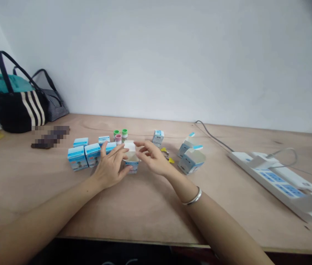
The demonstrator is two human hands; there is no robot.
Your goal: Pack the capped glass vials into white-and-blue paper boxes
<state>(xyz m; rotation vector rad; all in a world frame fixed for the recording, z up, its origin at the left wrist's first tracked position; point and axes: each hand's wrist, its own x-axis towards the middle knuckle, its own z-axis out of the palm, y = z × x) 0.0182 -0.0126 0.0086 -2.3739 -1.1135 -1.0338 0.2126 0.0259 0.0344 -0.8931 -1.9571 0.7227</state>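
A small blue-and-white carton (pixel 131 166) stands on the table with its top open and its white flap raised. My left hand (pixel 113 165) grips its left side, the thumb against the front and the fingers over the upper edge. At the carton's right side is my right hand (pixel 153 158), fingers apart and bent around the raised flap; whether the fingertips touch it is unclear. Closed cartons of the same kind (pixel 78 159) sit to the left, partly behind my left hand. Behind the carton stand small bottles with green caps (pixel 124 131) and a pink cap (pixel 118 137).
Two open cartons (pixel 191 162) stand to the right, near a yellow-and-metal item (pixel 169 157). Another carton (pixel 158 137) stands farther back. A power strip (pixel 272 180) with cables lies at the right. Bags (pixel 20 106) and a dark pixelated object (pixel 51 137) are at the left.
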